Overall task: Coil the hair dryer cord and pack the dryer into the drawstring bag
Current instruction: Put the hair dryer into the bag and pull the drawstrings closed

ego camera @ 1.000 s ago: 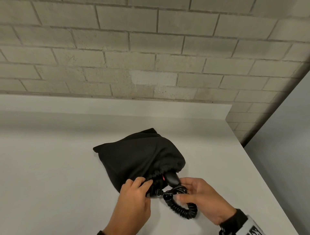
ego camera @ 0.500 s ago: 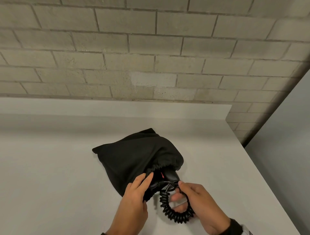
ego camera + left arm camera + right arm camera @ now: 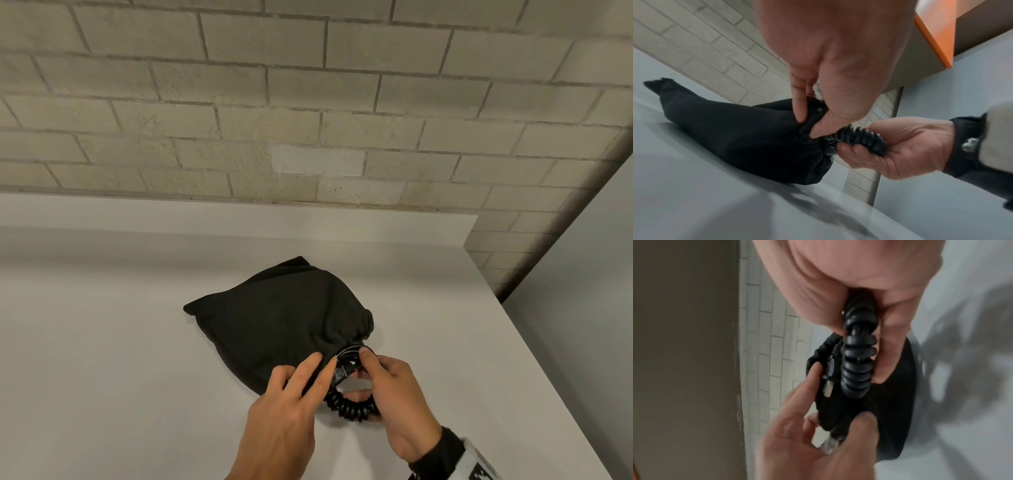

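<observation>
A black drawstring bag (image 3: 274, 315) lies on the white table (image 3: 102, 377), bulging with the hair dryer, which is hidden inside. Its gathered mouth (image 3: 356, 339) points toward me. My left hand (image 3: 294, 387) pinches the bag's rim fabric (image 3: 809, 116) at the mouth. My right hand (image 3: 387, 383) grips the black coiled cord (image 3: 349, 407), a looped bundle held right at the opening. The plug (image 3: 829, 382) shows beside the coils (image 3: 857, 369) in the right wrist view. In the left wrist view the cord (image 3: 863, 136) sits in my right palm against the bag (image 3: 735, 129).
A pale brick wall (image 3: 308, 120) rises behind the table. The table's right edge (image 3: 534, 342) runs diagonally close to my right hand, with a grey floor or panel beyond it. An orange-edged panel (image 3: 931, 40) shows in the left wrist view.
The dryer's handle end, visible at the mouth before, is now covered by the bag. My right hand has brought the coiled cord up against the opening, and my left hand has pulled the rim closer.
</observation>
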Demonstrator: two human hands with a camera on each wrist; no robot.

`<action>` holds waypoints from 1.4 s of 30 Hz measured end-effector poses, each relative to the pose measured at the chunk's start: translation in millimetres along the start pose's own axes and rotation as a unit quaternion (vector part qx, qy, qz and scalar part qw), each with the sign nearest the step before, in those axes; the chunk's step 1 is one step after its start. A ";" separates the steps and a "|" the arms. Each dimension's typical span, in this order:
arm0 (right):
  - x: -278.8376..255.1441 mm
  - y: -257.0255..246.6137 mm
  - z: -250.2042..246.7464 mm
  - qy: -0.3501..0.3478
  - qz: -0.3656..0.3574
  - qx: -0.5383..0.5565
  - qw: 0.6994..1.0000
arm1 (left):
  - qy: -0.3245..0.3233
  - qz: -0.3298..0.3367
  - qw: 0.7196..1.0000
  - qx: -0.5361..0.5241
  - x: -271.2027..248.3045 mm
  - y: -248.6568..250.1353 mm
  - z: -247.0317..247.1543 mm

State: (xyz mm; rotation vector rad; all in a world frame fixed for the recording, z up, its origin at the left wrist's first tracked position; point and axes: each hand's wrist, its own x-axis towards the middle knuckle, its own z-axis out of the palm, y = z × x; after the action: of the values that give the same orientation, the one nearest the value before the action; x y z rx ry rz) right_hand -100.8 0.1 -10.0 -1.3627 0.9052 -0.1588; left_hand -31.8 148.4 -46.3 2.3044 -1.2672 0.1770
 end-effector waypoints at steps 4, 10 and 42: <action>-4.3 1.3 6.3 -0.065 0.039 0.083 0.994 | -0.017 0.023 1.000 0.000 -0.4 0.4 5.6; 1.7 4.2 16.0 -0.011 0.019 0.158 0.987 | -0.005 0.045 0.999 -0.019 -3.4 -1.5 5.5; 13.9 34.1 9.5 -0.213 -0.233 -0.469 0.825 | -0.054 -0.138 0.957 -0.251 -31.7 -68.7 -31.8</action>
State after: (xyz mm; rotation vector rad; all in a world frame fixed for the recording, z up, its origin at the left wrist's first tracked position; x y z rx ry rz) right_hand -98.9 7.9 -47.2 -2.4109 0.2058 0.2616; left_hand 10.8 218.0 -54.6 2.0277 -0.8921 -0.3355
